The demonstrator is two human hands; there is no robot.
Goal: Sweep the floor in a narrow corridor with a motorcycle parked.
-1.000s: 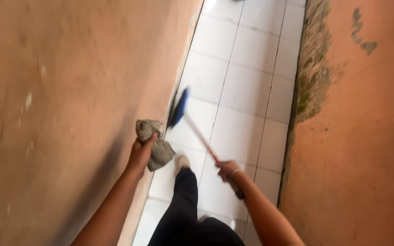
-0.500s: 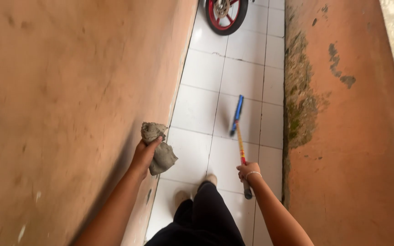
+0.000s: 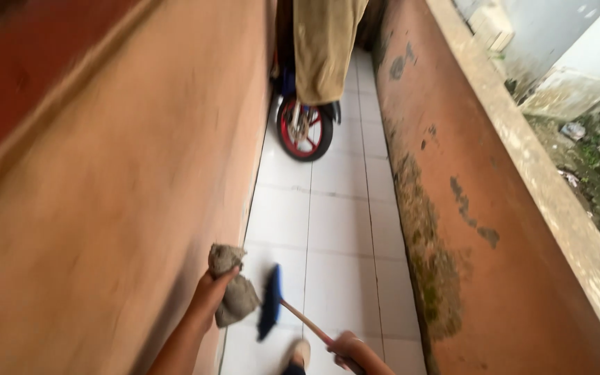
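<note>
Your left hand (image 3: 210, 295) is clenching a crumpled grey rag (image 3: 232, 288) against the orange wall (image 3: 126, 229) | your right hand (image 3: 354, 349) is gripping the broom handle (image 3: 305, 321), closed around it | the blue broom head (image 3: 270, 302) is hovering just right of the rag over the white tile floor (image 3: 338, 229) | a red-rimmed motorcycle wheel (image 3: 305, 130) is standing well beyond the broom head.

Red-rimmed motorcycle wheel (image 3: 305, 132) on white tiled floor (image 3: 338, 229); tan cover (image 3: 324, 45) above; orange walls (image 3: 480, 229).

Left hand (image 3: 211, 293) grips rag (image 3: 231, 285), right hand (image 3: 348, 346) a broom (image 3: 270, 303)
</note>
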